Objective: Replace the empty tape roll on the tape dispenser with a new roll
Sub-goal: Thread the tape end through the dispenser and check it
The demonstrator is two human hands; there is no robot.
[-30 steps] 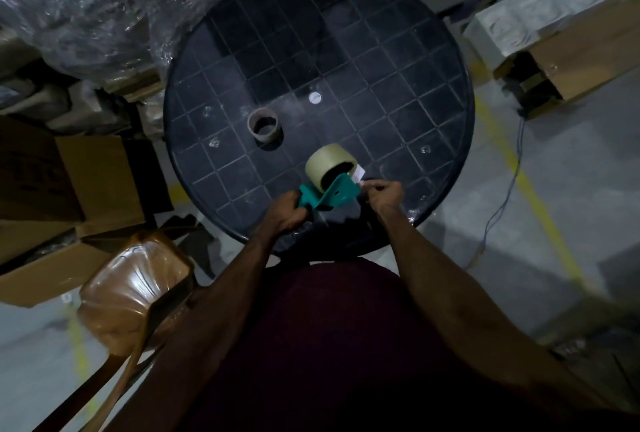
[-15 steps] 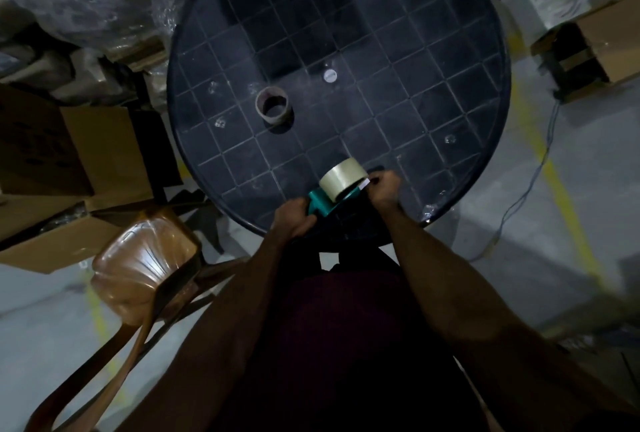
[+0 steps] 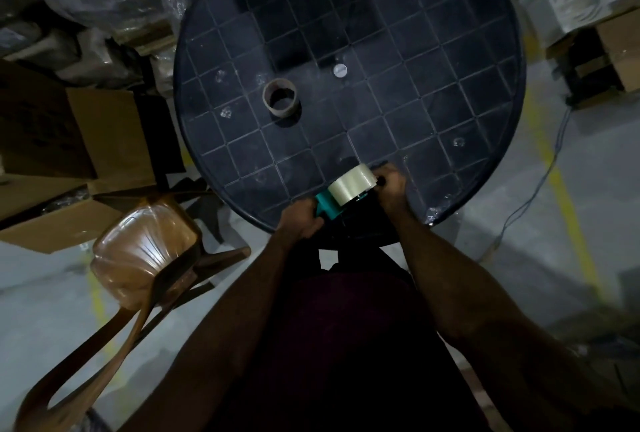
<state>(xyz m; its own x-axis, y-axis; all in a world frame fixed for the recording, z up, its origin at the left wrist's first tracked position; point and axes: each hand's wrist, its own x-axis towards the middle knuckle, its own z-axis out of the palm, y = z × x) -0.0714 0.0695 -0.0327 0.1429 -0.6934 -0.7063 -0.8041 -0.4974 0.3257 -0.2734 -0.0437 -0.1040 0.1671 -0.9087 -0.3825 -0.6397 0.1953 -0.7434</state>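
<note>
A teal tape dispenser (image 3: 327, 208) sits over the near edge of the round black table (image 3: 415, 50), with a full roll of clear tape (image 3: 351, 185) mounted on it. My left hand (image 3: 303, 220) grips the dispenser's handle end. My right hand (image 3: 391, 185) pinches at the dispenser's front end beside the roll; what its fingertips hold is hidden. The empty cardboard tape core (image 3: 280, 98) stands alone on the table, farther back and to the left.
A brown plastic chair (image 3: 138, 258) stands at the left of the table. Open cardboard boxes (image 3: 69, 140) lie further left, wrapped goods at the back left, more boxes (image 3: 606, 50) at the right. A cable (image 3: 540, 185) runs over the floor.
The dispenser with the roll has come closer to the table's near edge. My right hand has closed in on the dispenser's front end beside the roll. The camera has tilted.
</note>
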